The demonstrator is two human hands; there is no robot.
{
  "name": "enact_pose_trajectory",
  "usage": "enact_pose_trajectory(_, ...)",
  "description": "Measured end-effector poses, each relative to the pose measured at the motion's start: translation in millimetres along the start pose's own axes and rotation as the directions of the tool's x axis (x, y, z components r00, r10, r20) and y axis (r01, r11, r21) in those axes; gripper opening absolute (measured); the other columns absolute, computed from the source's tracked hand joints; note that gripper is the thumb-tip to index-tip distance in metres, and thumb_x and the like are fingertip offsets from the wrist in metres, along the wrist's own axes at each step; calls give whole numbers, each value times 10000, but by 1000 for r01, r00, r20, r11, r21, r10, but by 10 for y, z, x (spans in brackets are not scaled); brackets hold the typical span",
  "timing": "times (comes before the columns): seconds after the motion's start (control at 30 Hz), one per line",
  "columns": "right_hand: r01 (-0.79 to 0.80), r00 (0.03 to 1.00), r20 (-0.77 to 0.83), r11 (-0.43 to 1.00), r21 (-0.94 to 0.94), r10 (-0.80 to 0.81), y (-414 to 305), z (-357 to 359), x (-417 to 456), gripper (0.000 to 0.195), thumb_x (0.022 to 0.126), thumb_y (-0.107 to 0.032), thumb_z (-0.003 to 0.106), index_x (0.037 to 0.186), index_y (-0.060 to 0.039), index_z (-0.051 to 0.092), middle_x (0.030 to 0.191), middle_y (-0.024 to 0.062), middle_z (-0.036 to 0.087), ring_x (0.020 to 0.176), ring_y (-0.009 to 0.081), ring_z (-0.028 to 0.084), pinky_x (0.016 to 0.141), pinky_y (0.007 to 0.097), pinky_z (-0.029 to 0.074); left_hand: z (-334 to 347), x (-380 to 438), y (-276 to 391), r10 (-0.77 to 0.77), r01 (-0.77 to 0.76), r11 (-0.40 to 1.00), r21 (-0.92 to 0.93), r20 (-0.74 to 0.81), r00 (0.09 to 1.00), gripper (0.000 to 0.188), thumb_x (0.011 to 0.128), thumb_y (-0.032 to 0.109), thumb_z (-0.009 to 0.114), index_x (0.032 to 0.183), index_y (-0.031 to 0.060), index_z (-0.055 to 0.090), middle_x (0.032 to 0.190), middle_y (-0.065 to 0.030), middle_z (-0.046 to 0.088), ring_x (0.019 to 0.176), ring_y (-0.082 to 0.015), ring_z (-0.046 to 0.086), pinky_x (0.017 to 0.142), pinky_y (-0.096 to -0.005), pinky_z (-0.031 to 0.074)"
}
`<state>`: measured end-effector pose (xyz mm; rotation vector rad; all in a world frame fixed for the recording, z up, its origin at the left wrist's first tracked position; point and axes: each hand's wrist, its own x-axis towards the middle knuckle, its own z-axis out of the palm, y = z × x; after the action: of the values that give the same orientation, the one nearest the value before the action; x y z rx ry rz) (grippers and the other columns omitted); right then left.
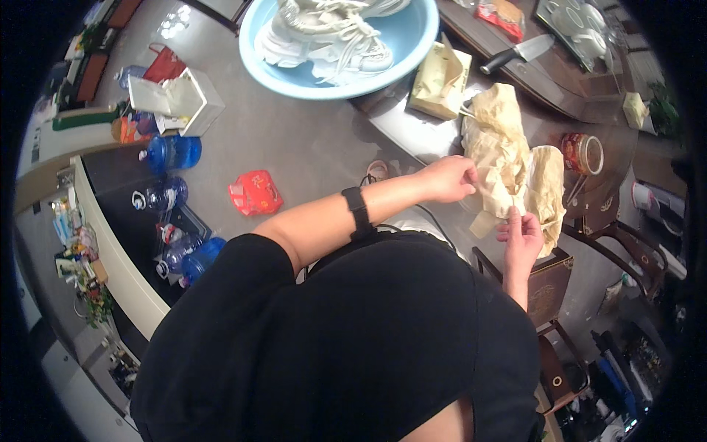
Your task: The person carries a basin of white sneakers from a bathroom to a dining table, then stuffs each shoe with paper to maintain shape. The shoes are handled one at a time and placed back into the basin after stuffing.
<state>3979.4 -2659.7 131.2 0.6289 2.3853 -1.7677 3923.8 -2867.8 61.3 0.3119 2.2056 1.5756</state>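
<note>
Two long bundles covered in crumpled yellowish paper lie side by side at the right: a larger bundle (497,138) and a narrower bundle (547,193). My right hand (519,237) pinches the near end of the larger one between thumb and fingers. With its fingers curled, my left hand (450,178) is at that bundle's left edge; whether it grips the paper is hidden. A loose paper flap (486,222) hangs by my right hand. Beyond the bundles stands a tissue box (440,80). White lace-up sneakers (348,50) lie in a light blue plastic basin (326,91).
A knife (516,54) with a black handle lies on the table (552,94), near a tray of cups (577,27). A jar (582,153) stands right of the bundles. A red bag (256,192) and large blue water bottles (172,153) are on the left.
</note>
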Motion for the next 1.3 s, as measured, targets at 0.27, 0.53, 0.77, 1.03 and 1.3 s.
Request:
enact_pose_trajectory(0.27,-69,992,127,894,443,14,302,71,-210,169,972,-136,587,1069,-24,506,1068,100,578,945,196,626,749,353,570,220,48,-97,5,-12,996,-92,-79,997,233,745,203,767,857,27,662,826,-130,699,788,-268,687,730,-374,540)
enact_pose_trajectory(0.53,-93,984,147,994,-59,101,655,288,-175,293,916,-132,679,1127,57,605,978,86,661,815,139,649,644,270,556,203,34,-91,-20,19,998,-54,-21,1000,230,748,246,742,819,40,667,792,-128,699,777,-292,684,729,-389,538)
enact_pose_trajectory(0.77,-181,976,119,983,-21,182,510,338,-113,241,936,-150,647,1068,52,654,876,114,701,645,155,666,527,258,522,193,-114,-22,107,-99,991,86,-90,990,303,672,305,754,842,74,654,846,-96,673,844,-315,665,725,-423,529)
enact_pose_trajectory(1.03,-321,942,198,893,315,269,501,437,-45,227,973,-188,597,1064,14,650,850,92,702,607,142,647,503,236,494,-16,-113,240,164,-149,980,130,-116,980,266,737,322,718,833,79,669,798,-71,673,767,-280,678,649,-405,529)
enact_pose_trajectory(1.3,-392,919,163,871,295,359,286,423,123,272,919,-241,655,1036,3,685,934,82,715,601,101,613,508,221,451,-228,187,501,240,-209,935,286,-78,968,218,749,317,753,754,113,677,740,-70,639,695,-252,647,628,-358,515)
